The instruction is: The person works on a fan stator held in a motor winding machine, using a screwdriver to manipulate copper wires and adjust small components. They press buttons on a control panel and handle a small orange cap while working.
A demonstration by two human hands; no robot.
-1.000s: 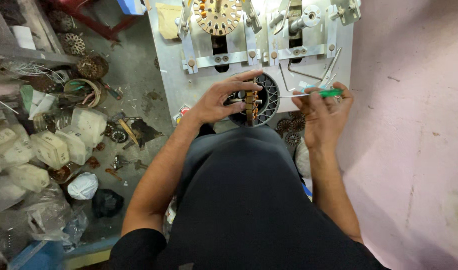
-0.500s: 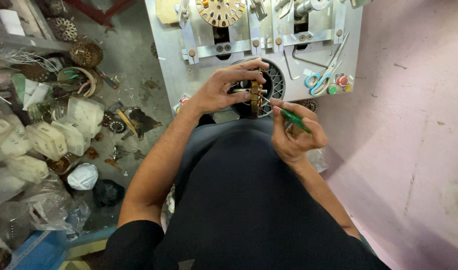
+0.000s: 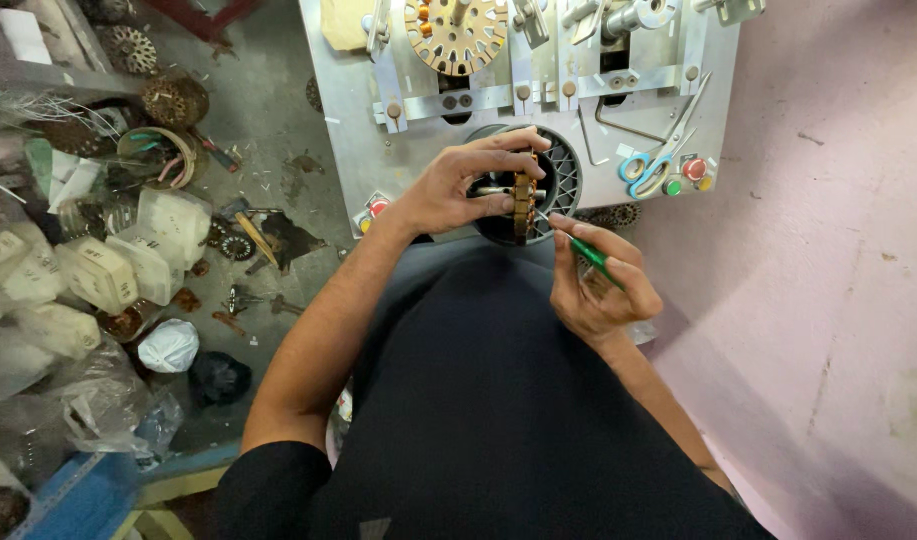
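The left hand grips a copper-wound motor core at the worktop's near edge; the right hand pinches a green-handled tool (tip touching the core).

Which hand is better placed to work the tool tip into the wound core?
Right, probably: the right hand holds the green-handled tool, tip at the wound core; the left hand grips that core.

A small motor-repair workshop is showing here: a grey metal winding machine is standing at the far side, with scissors lying on it. Wound coils, laminated stator discs (some rusty) and bagged parts are crowding the stained floor on the left.
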